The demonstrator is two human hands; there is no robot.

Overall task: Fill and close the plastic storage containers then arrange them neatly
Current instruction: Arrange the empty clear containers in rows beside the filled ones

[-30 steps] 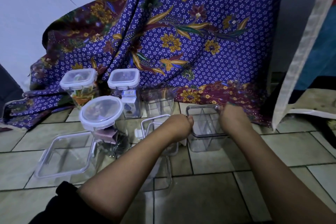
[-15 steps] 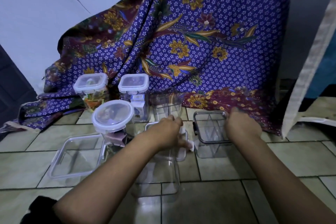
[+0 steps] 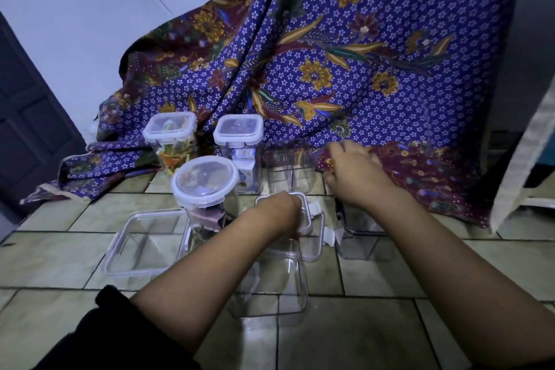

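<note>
Containers: three lidded (image 3: 204, 180), four open (image 3: 271, 276); left hand (image 3: 282, 209) holds lid (image 3: 304, 213).

— Where is there free room?
— The bare tiled floor (image 3: 375, 333) near and right.
— And blocked?
— Left: lidded clear plastic jars (image 3: 207, 186); far: draped purple patterned cloth (image 3: 345, 69).

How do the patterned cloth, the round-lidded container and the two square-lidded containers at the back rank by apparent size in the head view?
1. Patterned cloth, by far the largest.
2. Round-lidded container; it stands nearer the camera, so this is unsure.
3. The two square-lidded containers, left and right, look alike; no ranking between them.
</note>
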